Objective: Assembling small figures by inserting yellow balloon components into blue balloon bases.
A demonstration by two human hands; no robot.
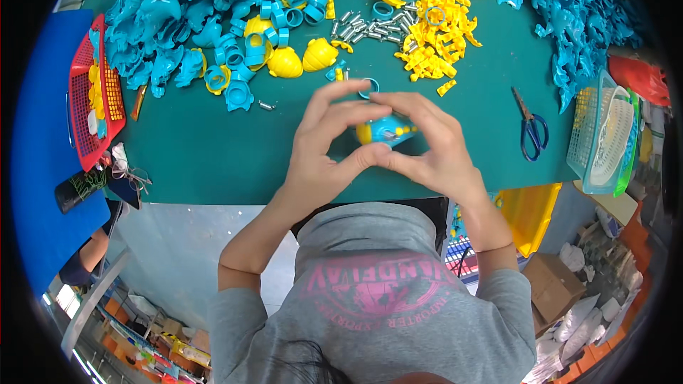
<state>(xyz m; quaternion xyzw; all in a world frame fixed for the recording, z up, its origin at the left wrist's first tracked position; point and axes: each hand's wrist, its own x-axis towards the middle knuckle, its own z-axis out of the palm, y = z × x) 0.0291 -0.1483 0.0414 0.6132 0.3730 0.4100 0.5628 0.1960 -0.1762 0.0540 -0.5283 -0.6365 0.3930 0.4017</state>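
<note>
Above the near part of the green table, both my hands close round a small blue-and-yellow plastic toy part. My left hand has its thumb at the part's lower side and its fingers arched over the top. My right hand grips from the other side, thumb tip meeting the left thumb. Fingers cover some of the part. Just beyond the hands lies a blue ring. Further off are two ribbed yellow shells, a heap of small yellow pieces and several metal springs or pins.
Large piles of blue plastic pieces fill the back left and right. Dark-handled scissors lie at right, near a light blue basket. A red basket stands at left beside a black bottle and glasses.
</note>
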